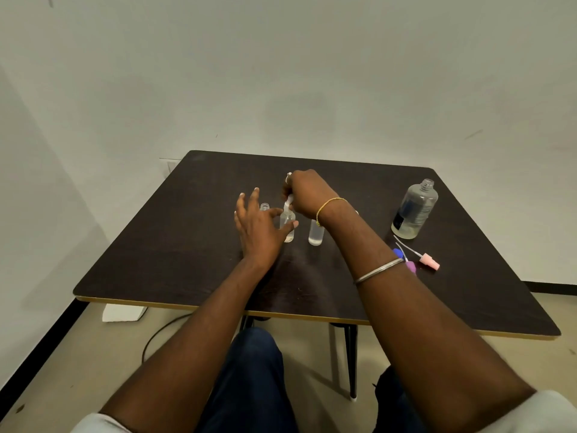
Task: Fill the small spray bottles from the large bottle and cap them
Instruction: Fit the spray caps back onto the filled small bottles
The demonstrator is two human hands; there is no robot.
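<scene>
Right hand (307, 195) gripped white spray cap (288, 204) atop small bottle (288, 225); left hand (259, 226) splayed beside it, unsteadied bottle liable to tip.

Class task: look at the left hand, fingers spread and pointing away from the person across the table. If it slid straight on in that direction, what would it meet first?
Probably the uncapped small bottle just beyond the left hand's fingertips. Depth is unclear, so it may pass beside it.
</scene>
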